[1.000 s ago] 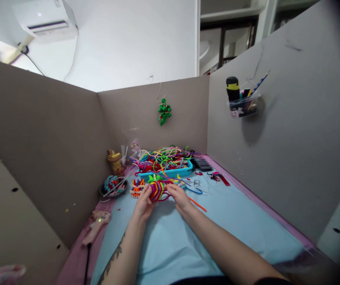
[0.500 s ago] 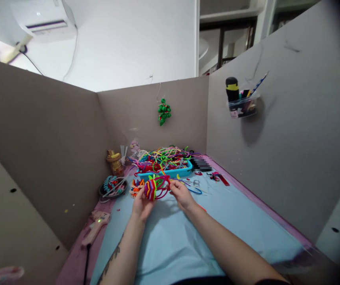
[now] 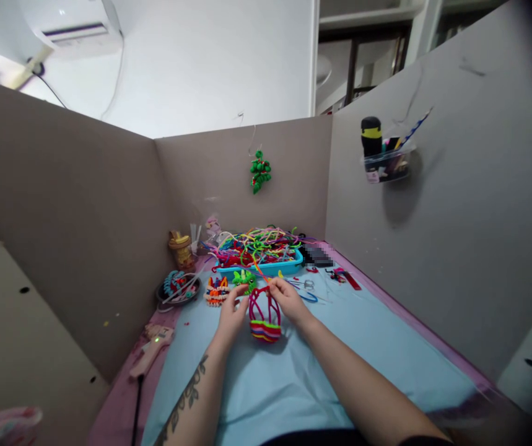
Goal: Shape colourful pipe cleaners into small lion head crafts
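A small striped basket shape (image 3: pixel 266 331) made of pipe cleaners hangs upright above the cloth, its magenta ribs gathered at the top. My right hand (image 3: pixel 287 300) pinches it at that gathered top. From the same spot an orange pipe cleaner (image 3: pixel 260 270) sticks up and away. To the left, my left hand (image 3: pixel 234 313) stands beside the ribs, thumb and fingers apart, holding nothing that I can see. Just behind it sit a green fuzzy figure (image 3: pixel 245 280) with eyes and an orange and white pipe-cleaner piece (image 3: pixel 216 292).
A blue tray (image 3: pixel 272 269) heaped with colourful pipe cleaners stands at the back. On the left are a dark bowl (image 3: pixel 178 300), a yellow-lidded cup (image 3: pixel 181 249) and a pink glue gun (image 3: pixel 150 356) with a lit light. Scissors (image 3: pixel 309 285) lie right of centre. Grey panels (image 3: pixel 200 179) enclose the table.
The pipe-cleaner basket has swung from lying sideways in my left hand to hanging upright from my right. My left hand has let go of its striped part. The green figure shows more fully.
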The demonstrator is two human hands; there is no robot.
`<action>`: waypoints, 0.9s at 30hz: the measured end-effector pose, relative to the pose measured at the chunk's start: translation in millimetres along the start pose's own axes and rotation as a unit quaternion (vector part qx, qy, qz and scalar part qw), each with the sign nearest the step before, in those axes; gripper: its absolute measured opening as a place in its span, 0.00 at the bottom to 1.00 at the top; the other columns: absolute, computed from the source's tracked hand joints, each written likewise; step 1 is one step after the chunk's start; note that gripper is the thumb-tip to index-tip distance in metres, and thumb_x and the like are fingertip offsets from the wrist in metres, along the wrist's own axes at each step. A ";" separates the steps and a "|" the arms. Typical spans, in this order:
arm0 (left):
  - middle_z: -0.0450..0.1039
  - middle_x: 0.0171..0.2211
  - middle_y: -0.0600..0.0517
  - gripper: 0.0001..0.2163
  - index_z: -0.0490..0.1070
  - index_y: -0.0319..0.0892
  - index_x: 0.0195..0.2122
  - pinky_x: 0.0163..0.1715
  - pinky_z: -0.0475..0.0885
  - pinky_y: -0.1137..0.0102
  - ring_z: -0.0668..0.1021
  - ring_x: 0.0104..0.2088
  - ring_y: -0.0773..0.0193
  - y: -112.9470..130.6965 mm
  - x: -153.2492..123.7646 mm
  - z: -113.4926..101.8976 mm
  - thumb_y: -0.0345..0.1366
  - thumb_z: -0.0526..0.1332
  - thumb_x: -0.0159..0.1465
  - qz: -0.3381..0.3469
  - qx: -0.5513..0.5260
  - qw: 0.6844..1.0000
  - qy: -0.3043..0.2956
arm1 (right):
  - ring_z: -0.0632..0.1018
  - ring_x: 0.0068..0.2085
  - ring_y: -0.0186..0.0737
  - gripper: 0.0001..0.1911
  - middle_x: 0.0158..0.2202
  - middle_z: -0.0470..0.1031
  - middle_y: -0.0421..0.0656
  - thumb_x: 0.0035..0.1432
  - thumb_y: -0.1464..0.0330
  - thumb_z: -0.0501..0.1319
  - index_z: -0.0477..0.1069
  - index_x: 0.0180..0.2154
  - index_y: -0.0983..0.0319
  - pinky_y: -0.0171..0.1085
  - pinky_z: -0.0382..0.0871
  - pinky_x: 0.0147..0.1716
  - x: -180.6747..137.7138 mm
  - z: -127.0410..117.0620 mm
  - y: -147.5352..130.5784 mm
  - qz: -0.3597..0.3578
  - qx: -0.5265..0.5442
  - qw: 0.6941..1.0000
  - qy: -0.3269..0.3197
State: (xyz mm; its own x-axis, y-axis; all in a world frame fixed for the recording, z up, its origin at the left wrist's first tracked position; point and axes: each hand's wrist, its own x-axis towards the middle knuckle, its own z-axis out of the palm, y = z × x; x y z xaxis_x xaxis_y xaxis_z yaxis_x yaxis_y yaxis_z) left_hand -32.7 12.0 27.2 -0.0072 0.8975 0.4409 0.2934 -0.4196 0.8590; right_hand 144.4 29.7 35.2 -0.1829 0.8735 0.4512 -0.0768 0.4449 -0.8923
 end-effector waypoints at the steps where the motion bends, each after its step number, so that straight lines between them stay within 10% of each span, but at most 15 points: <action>1: 0.71 0.48 0.45 0.15 0.69 0.42 0.46 0.48 0.65 0.61 0.71 0.49 0.56 2.3 -1.2 0.1 0.36 0.57 0.57 0.034 0.026 0.999 -0.016 | 0.66 0.26 0.33 0.17 0.24 0.64 0.37 0.57 0.54 0.53 0.63 0.27 0.61 0.33 0.60 0.28 0.0 -0.2 -0.6 -0.011 -0.012 1.000 -0.011; 6: 0.74 0.40 0.47 0.11 0.73 0.43 0.37 0.51 0.61 0.60 0.70 0.48 0.57 10.6 -5.2 0.8 0.30 0.53 0.57 0.167 0.096 0.978 -0.075 | 0.70 0.36 0.38 0.13 0.30 0.67 0.42 0.58 0.60 0.54 0.68 0.29 0.61 0.36 0.63 0.39 0.0 -0.1 -2.5 -0.123 -0.096 0.988 -0.013; 11: 0.73 0.34 0.47 0.09 0.72 0.41 0.32 0.41 0.67 0.64 0.73 0.39 0.59 7.6 -5.3 -0.2 0.30 0.51 0.57 0.095 0.090 0.991 -0.014 | 0.69 0.31 0.36 0.08 0.31 0.69 0.43 0.56 0.65 0.55 0.69 0.33 0.62 0.34 0.64 0.32 -5.1 1.6 -3.6 -0.112 -0.148 0.977 0.108; 20: 0.71 0.33 0.49 0.09 0.69 0.42 0.32 0.40 0.66 0.66 0.73 0.38 0.60 0.7 -4.0 -1.9 0.28 0.51 0.55 0.090 0.090 0.990 0.054 | 0.70 0.24 0.31 0.08 0.25 0.74 0.39 0.49 0.71 0.59 0.75 0.33 0.62 0.31 0.64 0.25 -20.9 25.9 -6.1 -0.021 -0.133 0.987 -0.090; 27: 0.72 0.37 0.49 0.14 0.69 0.42 0.39 0.45 0.65 0.63 0.72 0.44 0.58 10.6 -3.9 -8.1 0.27 0.53 0.51 0.139 0.073 0.987 0.019 | 0.77 0.36 0.40 0.12 0.33 0.78 0.44 0.53 0.71 0.54 0.76 0.35 0.60 0.40 0.71 0.39 -12.3 10.6 7.9 -0.124 -0.176 0.974 0.068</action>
State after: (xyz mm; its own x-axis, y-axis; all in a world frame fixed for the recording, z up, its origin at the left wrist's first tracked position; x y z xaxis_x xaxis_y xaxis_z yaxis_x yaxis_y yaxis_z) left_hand -37.3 2.9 36.7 0.0588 0.7441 0.6655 0.4239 -0.6222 0.6582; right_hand 135.6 20.4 22.4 -0.0682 0.7376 0.6718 0.2439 0.6652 -0.7057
